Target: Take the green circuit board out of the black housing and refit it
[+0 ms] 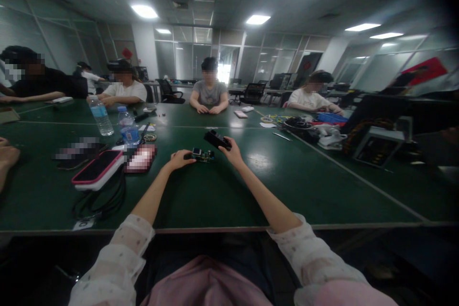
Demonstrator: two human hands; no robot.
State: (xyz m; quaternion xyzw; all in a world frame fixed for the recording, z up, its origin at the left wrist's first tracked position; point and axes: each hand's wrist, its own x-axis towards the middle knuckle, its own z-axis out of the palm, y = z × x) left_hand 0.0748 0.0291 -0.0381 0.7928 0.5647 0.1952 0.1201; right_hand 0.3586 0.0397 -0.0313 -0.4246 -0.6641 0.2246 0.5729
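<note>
Over the green table (229, 196), my left hand (180, 158) pinches the left end of a small circuit board (203, 155) with dark and green parts. My right hand (231, 152) grips the right end of a black rectangular casing (214, 138), which is tilted and held just beyond and to the right of the board. The two pieces look apart, with a small gap between them. My right fingertips hide the casing's near end.
To the left are a pink-edged phone (98, 167), a red item (141, 158), black cables (103, 201) and two bottles (101, 115) (128, 126). A pen (282, 136) and a metal box (378, 146) are to the right. Several people sit around the table.
</note>
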